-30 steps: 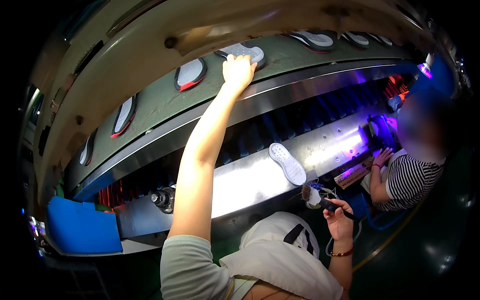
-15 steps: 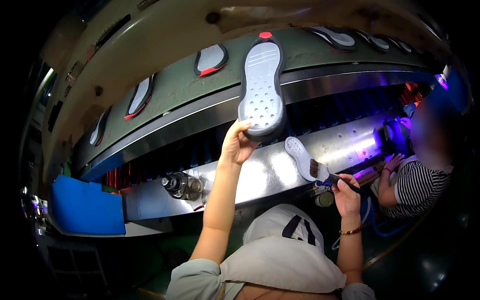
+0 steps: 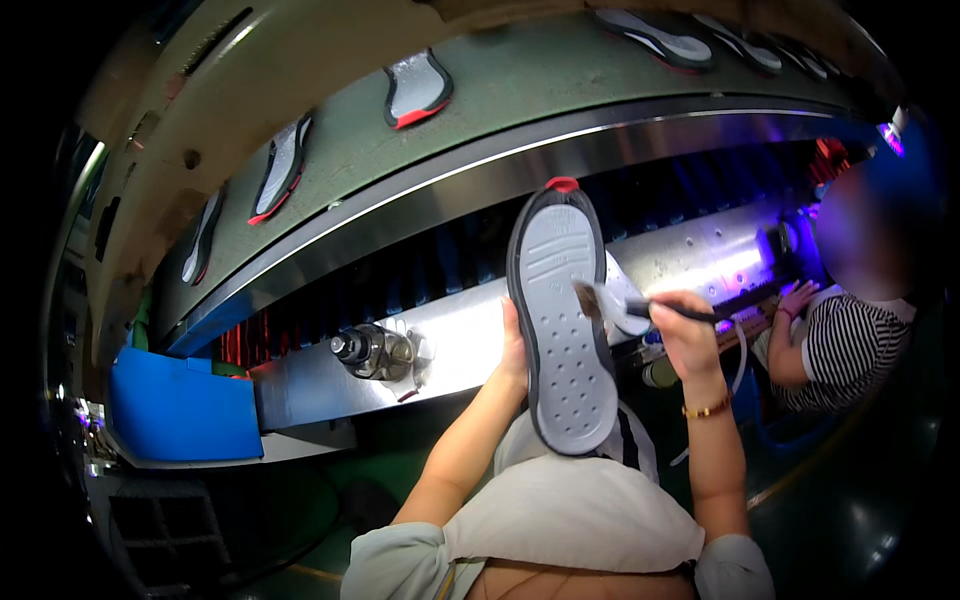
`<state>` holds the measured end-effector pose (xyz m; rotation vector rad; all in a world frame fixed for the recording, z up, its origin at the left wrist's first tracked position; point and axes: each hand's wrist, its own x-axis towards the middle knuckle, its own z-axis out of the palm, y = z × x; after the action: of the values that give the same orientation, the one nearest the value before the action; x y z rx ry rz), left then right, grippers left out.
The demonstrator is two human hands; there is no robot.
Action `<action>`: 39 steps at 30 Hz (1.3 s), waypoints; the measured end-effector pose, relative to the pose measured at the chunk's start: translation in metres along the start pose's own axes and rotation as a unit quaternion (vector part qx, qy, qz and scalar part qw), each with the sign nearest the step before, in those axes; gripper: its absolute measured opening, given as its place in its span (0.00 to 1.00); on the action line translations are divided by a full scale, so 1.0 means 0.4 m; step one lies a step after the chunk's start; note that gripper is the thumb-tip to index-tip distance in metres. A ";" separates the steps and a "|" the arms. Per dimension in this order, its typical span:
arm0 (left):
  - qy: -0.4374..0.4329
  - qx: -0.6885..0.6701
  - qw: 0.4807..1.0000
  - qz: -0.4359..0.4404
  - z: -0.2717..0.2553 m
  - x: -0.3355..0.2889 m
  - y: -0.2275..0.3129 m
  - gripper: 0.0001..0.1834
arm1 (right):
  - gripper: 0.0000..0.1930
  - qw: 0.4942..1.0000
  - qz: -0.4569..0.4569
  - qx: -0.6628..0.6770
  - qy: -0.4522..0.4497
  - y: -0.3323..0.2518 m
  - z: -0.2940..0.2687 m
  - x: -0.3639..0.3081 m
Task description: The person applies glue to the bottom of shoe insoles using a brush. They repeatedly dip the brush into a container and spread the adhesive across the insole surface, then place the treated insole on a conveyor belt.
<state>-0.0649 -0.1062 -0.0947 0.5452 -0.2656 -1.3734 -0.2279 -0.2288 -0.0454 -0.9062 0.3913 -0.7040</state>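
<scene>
In front of my body a shoe sole (image 3: 568, 345) is held up, grey and dimpled on its upper face, with a black rim and a red tip at its far end. My left hand (image 3: 512, 352) grips its left edge. A flat paintbrush (image 3: 590, 302) with dark bristles is in my right hand (image 3: 688, 345), fingers wrapped round its black handle. The bristles overlap the right half of the sole's face, and they appear to touch it. Partly hidden behind the sole and brush, a smaller white sole-shaped piece (image 3: 630, 322) lies on the metal bench.
Several soles (image 3: 420, 90) lie on the green conveyor belt (image 3: 350, 150) beyond the metal rail (image 3: 420, 190). A glass-and-metal fitting (image 3: 372, 352) stands on the bench (image 3: 300, 392), beside a blue panel (image 3: 185, 408). To the right sits another person in a striped shirt (image 3: 845, 350).
My left hand has brought the sole from over the belt's edge down toward my body. My right hand has moved the brush up from the white piece to the held sole.
</scene>
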 end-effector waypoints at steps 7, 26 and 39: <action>-0.051 -0.026 0.998 -0.024 0.073 -0.013 -0.004 0.55 | 0.09 0.998 -0.006 -0.038 0.045 0.020 0.032 0.150; 0.179 0.054 0.968 0.166 0.001 0.000 0.017 0.38 | 0.06 0.813 -0.208 -0.533 -0.104 0.057 0.194 -0.027; 0.077 -0.028 0.997 -0.017 0.101 -0.030 0.042 0.43 | 0.07 0.929 -0.078 -0.349 -0.098 -0.079 0.208 0.056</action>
<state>-0.0724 -0.1015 -0.0503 0.6065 -0.0929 -1.3593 -0.1755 -0.2094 0.0276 -1.6862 0.3989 -0.6129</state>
